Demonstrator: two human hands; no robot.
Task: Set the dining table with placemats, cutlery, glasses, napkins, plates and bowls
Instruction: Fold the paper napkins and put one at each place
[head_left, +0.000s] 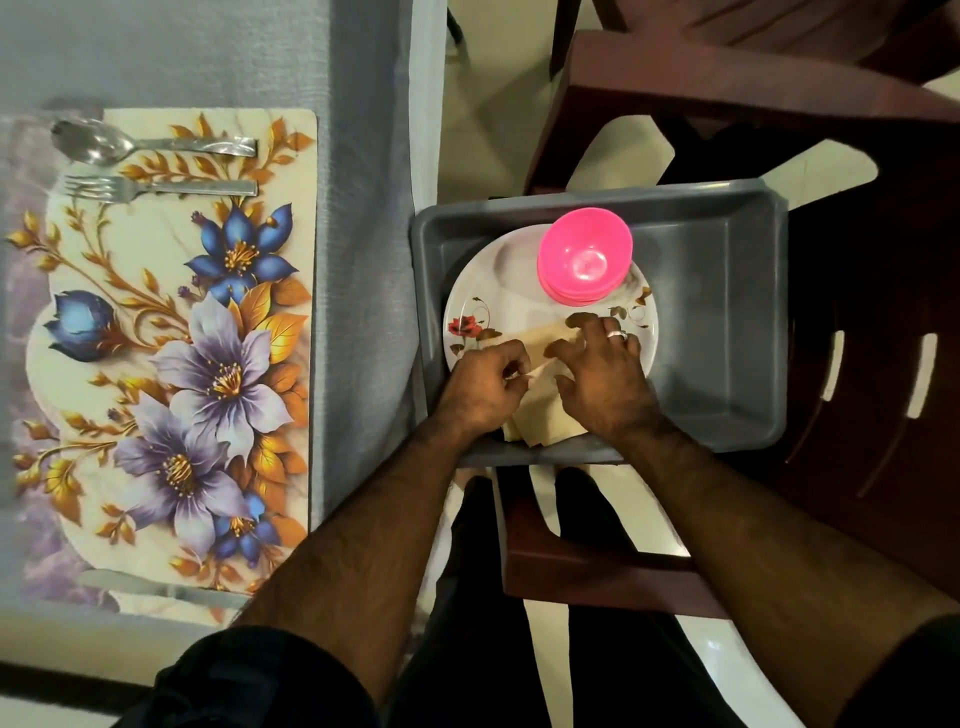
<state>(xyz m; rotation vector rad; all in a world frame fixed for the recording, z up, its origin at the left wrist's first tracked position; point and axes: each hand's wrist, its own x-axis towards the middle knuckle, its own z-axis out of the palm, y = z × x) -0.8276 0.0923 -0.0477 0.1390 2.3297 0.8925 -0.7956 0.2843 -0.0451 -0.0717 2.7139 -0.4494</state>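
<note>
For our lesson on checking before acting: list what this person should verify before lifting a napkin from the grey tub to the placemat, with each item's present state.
1. Left hand pinches the napkin: ok.
2. Right hand rests on the napkin: ok.
3. Only one napkin taken: cannot tell.
4. Pink bowls off the napkin, on the plate: ok.
5. Placemat has free room between fork and knife: ok.
6. Grey tub steady on chair: cannot tell.

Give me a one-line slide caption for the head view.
Both hands, left hand and right hand, handle cream folded napkins in the grey plastic tub.
</note>
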